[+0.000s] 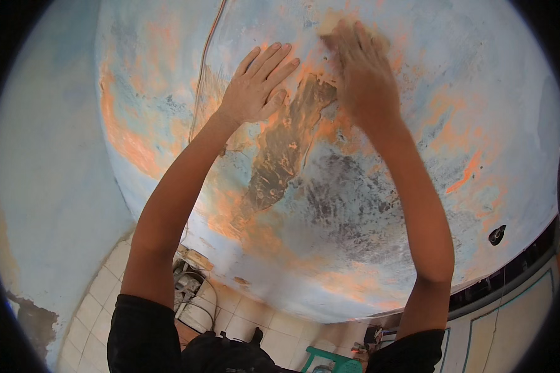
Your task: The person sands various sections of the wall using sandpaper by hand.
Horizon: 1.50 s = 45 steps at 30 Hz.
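Left hand (pixel 255 87) lies open, flat on a rough, mottled blue-and-orange plaster wall (pixel 379 186) at upper centre; blurred right hand (pixel 361 68) presses a small tan pad (pixel 331 23) against it.

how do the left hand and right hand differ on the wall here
The left hand lies flat and sharp in the picture, fingers spread, nothing under it. The right hand is blurred and presses a small tan pad, higher up. Both rest on the same worn blue and orange wall, arms raised.
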### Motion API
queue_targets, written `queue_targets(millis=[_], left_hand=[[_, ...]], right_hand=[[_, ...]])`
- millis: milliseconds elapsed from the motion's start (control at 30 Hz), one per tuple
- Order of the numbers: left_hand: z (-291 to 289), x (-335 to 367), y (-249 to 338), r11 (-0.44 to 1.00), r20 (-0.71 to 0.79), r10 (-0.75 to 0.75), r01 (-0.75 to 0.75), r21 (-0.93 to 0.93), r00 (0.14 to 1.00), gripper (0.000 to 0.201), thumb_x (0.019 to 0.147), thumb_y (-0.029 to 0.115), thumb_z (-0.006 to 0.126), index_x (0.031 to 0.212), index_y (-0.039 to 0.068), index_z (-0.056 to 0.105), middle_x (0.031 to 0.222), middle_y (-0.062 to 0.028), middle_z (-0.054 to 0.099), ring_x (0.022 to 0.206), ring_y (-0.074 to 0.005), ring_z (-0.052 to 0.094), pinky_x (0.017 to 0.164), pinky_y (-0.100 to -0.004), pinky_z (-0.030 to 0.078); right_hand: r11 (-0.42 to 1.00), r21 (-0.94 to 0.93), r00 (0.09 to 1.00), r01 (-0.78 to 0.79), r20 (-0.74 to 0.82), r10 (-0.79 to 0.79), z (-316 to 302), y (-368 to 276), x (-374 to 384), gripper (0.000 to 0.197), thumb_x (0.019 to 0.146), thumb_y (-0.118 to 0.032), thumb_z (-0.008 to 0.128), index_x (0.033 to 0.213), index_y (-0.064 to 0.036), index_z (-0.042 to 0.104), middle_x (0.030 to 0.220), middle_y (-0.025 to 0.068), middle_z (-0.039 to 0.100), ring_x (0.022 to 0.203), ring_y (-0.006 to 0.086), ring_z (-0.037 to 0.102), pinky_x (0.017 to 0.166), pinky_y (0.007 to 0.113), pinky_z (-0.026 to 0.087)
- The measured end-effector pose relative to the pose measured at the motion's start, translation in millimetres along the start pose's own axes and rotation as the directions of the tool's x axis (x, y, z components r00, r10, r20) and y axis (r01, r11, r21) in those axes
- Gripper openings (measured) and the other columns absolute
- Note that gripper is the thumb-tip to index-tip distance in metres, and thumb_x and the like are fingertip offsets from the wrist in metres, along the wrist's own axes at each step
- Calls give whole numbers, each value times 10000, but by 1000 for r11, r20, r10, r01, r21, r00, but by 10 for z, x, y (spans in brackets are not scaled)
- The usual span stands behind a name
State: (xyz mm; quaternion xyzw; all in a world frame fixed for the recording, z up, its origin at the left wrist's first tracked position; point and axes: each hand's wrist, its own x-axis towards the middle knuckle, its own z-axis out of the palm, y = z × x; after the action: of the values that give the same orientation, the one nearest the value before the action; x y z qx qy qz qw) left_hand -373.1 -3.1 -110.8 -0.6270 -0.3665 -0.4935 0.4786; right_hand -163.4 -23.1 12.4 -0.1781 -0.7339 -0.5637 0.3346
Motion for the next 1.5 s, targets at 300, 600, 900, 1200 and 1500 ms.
queue_targets(millis=[300,600,900,1200,1500], left_hand=[[29,29,26,1000,22,-5,4,15,1000,476,969,289,332,1431,193,391,1498,-43,337,1381,-222,304,1148,-442,218],[14,3,12,998,46,-7,4,67,999,473,976,311,340,1429,187,395,1503,-50,329,1379,-239,305,1145,-451,218],[42,30,60,999,21,-7,6,42,1000,488,992,335,304,1428,138,401,1507,-89,318,1403,-281,257,1144,-461,164],[145,-131,170,989,32,-115,112,94,993,582,1010,387,288,1468,29,267,1534,-218,167,1426,-356,140,1134,-494,99],[194,-659,842,888,180,-453,460,-1,873,674,1014,449,260,1502,40,42,1553,-218,-40,1439,-360,-41,1142,-488,-1]], right_hand=[[1000,9,1000,-3,-18,3,-92,549,-91,392,966,-223,445,1356,-211,486,1455,70,396,1349,276,350,1128,449,244],[895,191,890,-403,311,334,-286,-352,-1797,515,916,-173,525,1387,-16,388,1480,197,310,1370,422,254,1106,555,214],[336,4,274,-942,589,760,-703,-1294,-4868,574,997,-186,377,1478,9,132,1550,221,37,1438,369,-17,1158,499,40],[-634,378,-373,-675,567,735,-915,-388,-5481,684,1010,-398,365,1474,33,107,1548,165,123,1432,269,112,1154,375,99],[185,481,373,-857,332,866,-678,-561,-4154,653,958,-199,480,1470,37,151,1538,227,141,1427,336,159,1156,447,105]])
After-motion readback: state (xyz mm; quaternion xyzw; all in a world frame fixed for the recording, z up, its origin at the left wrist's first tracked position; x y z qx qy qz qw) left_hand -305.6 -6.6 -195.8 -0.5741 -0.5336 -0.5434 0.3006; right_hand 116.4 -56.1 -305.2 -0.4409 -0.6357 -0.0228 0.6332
